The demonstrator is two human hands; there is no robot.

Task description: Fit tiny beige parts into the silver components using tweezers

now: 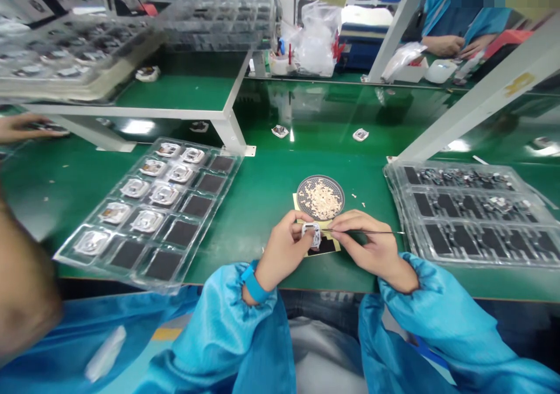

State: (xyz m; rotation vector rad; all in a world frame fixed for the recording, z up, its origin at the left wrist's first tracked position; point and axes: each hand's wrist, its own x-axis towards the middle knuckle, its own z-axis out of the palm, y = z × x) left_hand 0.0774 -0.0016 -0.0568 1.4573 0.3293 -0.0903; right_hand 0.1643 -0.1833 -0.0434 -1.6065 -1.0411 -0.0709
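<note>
Two hands work over the front edge of the green bench (256,207). Left hand (282,251) curled, fingers narrow, pinching one white square part (311,235); right hand (370,245) fingers narrow on tweezers (363,231), tip at the part. One mesh dish (320,197) just behind; left plastic tray (105,268) holds nine parts.

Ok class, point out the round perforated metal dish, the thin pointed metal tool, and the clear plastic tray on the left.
Round perforated metal dish (301,191): head view, on its rim.
Thin pointed metal tool (396,232): head view, on the shaft.
Clear plastic tray (109,274): head view, on its lower edge.
</note>
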